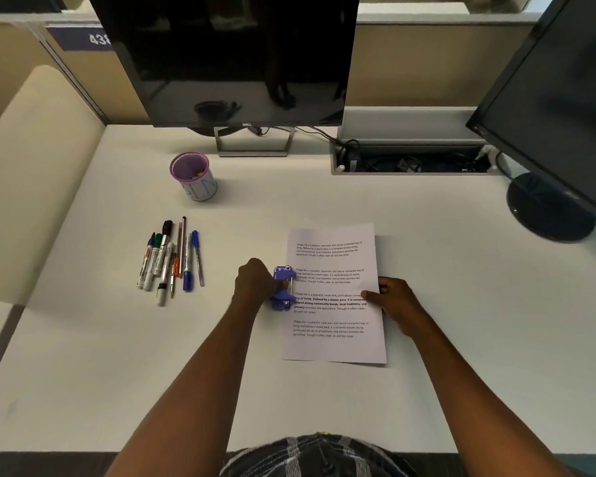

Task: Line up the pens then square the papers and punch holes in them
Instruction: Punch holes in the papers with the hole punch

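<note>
While your 2 forearms reach forward over the white tabletop [324, 407], your left hand [255, 282] is curled into a fist around the near side of the blue hole punch [284, 289], knuckles up, wrist nearly straight. That punch sits on the left edge of the papers [334, 294], about halfway along their length, with its mouth over the margin.

Your right hand [394, 301] rests at the right edge of the stack, thumb lying flat on the printed page and the other fingers folded at or under the edge, so it pinches the sheets; the forearm angles in from the lower right. How many sheets lie there you cannot tell, since only the top page shows, and its edges look even.

Well apart to the left, the pens [169, 261] lie side by side in a tight row, all pointing roughly away from you, their near ends uneven. Beyond them stands a purple cup [194, 176], upright and near the foot of the middle monitor [234, 60]. A second monitor [558, 108] stands at the far right, beside an open cable tray [410, 161].
</note>
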A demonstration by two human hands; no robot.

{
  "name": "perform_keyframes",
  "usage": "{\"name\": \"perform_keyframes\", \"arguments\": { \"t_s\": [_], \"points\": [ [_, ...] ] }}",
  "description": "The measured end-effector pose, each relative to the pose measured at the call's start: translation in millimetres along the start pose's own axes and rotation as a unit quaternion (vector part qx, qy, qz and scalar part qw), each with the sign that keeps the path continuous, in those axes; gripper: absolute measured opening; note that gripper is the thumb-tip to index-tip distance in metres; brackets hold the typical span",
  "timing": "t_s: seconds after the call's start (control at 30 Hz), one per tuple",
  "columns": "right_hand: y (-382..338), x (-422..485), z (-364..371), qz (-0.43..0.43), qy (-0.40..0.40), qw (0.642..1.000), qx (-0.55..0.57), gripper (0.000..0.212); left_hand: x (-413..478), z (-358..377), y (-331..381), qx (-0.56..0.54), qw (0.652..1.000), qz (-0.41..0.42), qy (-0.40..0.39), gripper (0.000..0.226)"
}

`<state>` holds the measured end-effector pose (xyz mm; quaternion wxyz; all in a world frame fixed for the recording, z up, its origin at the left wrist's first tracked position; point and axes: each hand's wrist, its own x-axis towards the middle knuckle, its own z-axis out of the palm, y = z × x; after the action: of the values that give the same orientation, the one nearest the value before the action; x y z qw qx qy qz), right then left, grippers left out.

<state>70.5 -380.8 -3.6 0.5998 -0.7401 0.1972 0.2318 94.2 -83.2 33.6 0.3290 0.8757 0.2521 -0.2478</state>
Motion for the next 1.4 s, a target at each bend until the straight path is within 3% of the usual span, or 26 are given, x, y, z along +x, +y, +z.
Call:
{"name": "perform_keyframes", "arguments": {
  "t_s": [0.23,0.73,0.83,0.93,1.03,1.17,1.23,1.3,1.4],
  "points": [
    [2,-4,-16,0.034,-0.004,0.999,0.037,0.037,2,1,-2,-0.005,1.0,-0.006,0.002,0.042],
    [10,-27,-65,0.025,0.041,0.997,0.059,0.036,-2,-2,2,-0.008,1.0,-0.012,0.018,0.042],
    [7,-31,-71,0.009,0.042,0.997,0.06,0.033,-6,-4,8,0.028,0.995,0.043,0.086,0.042],
    [1,-35,-76,-0.012,0.042,0.997,0.069,0.029,-17,-4,21,-0.022,0.981,0.141,0.13,0.057],
    [-8,-38,-79,-0.033,0.04,0.996,0.075,0.028,-27,-3,41,-0.122,0.973,0.181,0.079,0.057],
    [-26,-43,-79,-0.06,0.04,0.993,0.089,0.027,-38,2,59,-0.22,0.955,0.189,-0.064,0.058],
    [-36,-47,-79,-0.072,0.034,0.992,0.101,0.027,-40,5,62,-0.249,0.938,0.208,-0.119,0.043],
    [-46,-51,-78,-0.084,0.028,0.99,0.107,0.028,-41,7,64,-0.267,0.927,0.226,-0.136,0.026],
    [-55,-57,-78,-0.104,0.033,0.987,0.116,0.029,-42,9,69,-0.308,0.911,0.238,-0.138,0.02]
  ]
}}
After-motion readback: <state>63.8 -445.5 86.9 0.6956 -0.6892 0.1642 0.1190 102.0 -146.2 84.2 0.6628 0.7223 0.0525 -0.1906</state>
